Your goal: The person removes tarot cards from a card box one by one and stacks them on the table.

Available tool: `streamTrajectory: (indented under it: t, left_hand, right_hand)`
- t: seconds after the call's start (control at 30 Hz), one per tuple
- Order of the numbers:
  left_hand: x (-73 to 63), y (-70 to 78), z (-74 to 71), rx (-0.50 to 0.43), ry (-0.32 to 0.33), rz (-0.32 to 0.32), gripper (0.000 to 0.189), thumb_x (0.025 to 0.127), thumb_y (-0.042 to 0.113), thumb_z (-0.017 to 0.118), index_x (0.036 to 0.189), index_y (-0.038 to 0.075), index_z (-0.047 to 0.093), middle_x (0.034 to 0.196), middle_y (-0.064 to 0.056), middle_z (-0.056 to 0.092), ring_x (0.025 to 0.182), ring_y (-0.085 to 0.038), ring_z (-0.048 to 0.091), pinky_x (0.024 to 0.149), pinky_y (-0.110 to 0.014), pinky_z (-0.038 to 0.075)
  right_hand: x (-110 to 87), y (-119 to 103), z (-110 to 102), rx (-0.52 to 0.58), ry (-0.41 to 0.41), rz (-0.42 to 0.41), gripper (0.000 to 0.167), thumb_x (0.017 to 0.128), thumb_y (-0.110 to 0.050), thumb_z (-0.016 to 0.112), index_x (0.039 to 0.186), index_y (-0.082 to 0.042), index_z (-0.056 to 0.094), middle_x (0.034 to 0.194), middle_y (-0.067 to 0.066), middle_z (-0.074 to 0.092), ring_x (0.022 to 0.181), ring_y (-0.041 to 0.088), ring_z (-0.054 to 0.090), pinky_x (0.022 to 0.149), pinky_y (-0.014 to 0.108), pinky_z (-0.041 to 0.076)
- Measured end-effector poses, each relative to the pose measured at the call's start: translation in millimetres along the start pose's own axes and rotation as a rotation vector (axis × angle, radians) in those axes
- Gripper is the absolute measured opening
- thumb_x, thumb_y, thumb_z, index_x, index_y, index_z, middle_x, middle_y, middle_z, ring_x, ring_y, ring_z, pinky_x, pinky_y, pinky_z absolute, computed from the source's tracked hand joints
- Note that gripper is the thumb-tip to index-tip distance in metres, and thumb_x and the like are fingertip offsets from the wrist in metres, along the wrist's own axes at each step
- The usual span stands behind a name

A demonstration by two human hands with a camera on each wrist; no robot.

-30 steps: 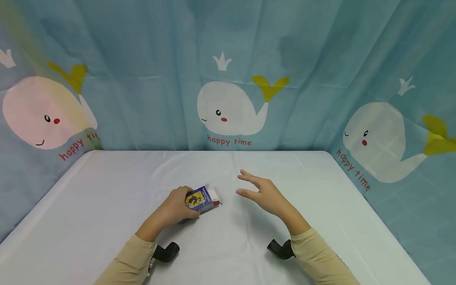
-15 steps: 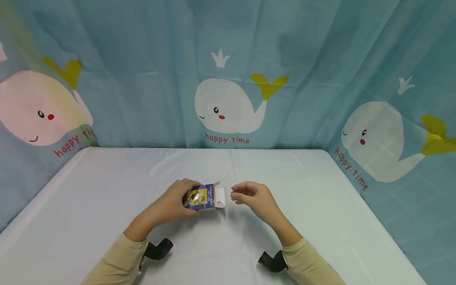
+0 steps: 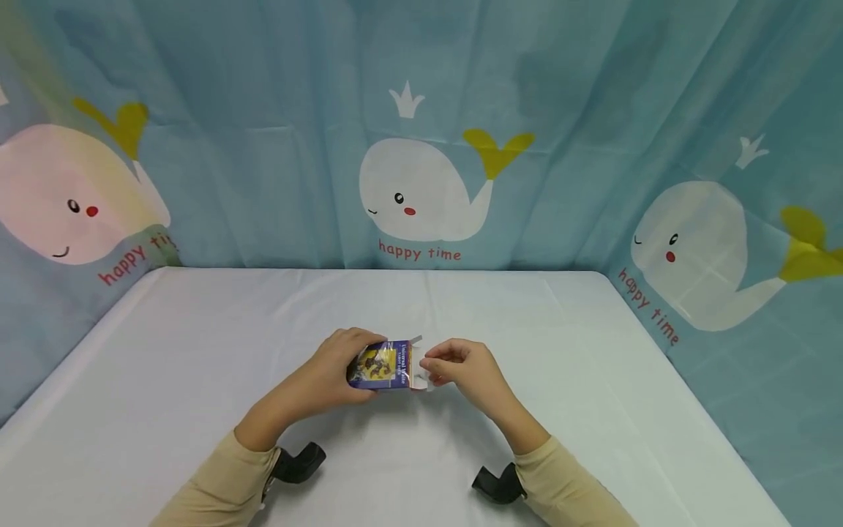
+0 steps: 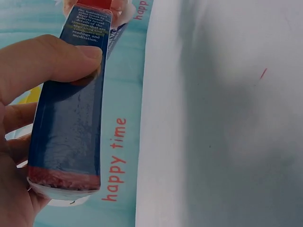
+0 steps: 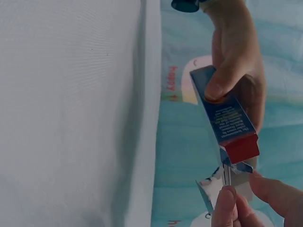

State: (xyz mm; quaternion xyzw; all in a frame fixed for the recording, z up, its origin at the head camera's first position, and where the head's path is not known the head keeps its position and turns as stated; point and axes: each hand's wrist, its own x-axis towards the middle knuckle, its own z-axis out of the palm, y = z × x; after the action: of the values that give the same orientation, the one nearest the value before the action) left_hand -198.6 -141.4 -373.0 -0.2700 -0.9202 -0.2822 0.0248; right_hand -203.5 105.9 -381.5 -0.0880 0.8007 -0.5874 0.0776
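A blue tarot card box [image 3: 383,364] with a yellow picture on its front is held over the white table. My left hand [image 3: 326,373] grips its left end, thumb [image 4: 83,59] along the narrow side. The lid end faces right, its white flaps [image 5: 208,191] folded out and a red tuck flap [image 5: 241,149] showing. My right hand [image 3: 470,369] is at this open end, thumb and fingers pinching a thin flap edge there. The inside of the box is hidden.
A white cloth covers the table [image 3: 230,322]. Behind it and along its sides hangs a blue curtain [image 3: 276,197] printed with whales. A black curved piece [image 3: 299,462] sticks out by the left wrist, another [image 3: 498,484] by the right.
My left hand has lifted the box and turned it level, its lid end to the right. My right hand has come in from the right, closing its fingers onto the flap.
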Motion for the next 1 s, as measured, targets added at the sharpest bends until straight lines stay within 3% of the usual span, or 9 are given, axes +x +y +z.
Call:
streamTrajectory:
  t: [0.23, 0.53, 0.83, 1.0]
  left_hand:
    - [1.1, 5.8, 1.0, 0.014, 0.005, 0.030, 0.071, 0.073, 0.016, 0.085, 0.136, 0.006, 0.055, 0.131, -0.009, 0.059, 0.119, -0.028, 0.052, 0.100, -0.051, 0.042]
    - [0.0, 10.3, 3.8, 0.024, 0.006, 0.035, 0.072, 0.073, 0.017, 0.085, 0.138, 0.009, 0.054, 0.133, -0.008, 0.058, 0.119, -0.026, 0.051, 0.100, -0.051, 0.041]
    - [0.1, 14.2, 5.0, 0.029, 0.022, 0.057, 0.072, 0.073, 0.018, 0.085, 0.137, 0.009, 0.055, 0.133, -0.007, 0.058, 0.118, -0.025, 0.050, 0.098, -0.049, 0.041]
    - [-1.1, 14.6, 5.3, 0.024, 0.030, 0.044, 0.072, 0.073, 0.018, 0.085, 0.137, 0.009, 0.055, 0.134, -0.008, 0.057, 0.120, -0.026, 0.049, 0.100, -0.050, 0.041]
  right_hand:
    - [3.3, 5, 3, 0.016, -0.006, 0.037, 0.023, 0.086, -0.021, 0.076, 0.095, 0.000, 0.072, 0.082, 0.007, 0.073, 0.070, 0.013, 0.068, 0.070, 0.034, 0.060]
    - [2.4, 6, 7, 0.006, 0.008, 0.041, 0.025, 0.087, -0.021, 0.075, 0.095, 0.002, 0.072, 0.084, 0.006, 0.073, 0.069, 0.009, 0.065, 0.069, 0.035, 0.059]
    - [1.1, 4, 8, -0.029, 0.044, 0.049, 0.018, 0.084, -0.015, 0.074, 0.089, 0.001, 0.070, 0.072, 0.001, 0.067, 0.063, 0.009, 0.058, 0.063, 0.031, 0.053]
    - [2.5, 2, 7, -0.030, 0.043, 0.072, 0.020, 0.083, -0.016, 0.075, 0.090, 0.001, 0.068, 0.075, 0.002, 0.069, 0.063, 0.010, 0.060, 0.065, 0.033, 0.055]
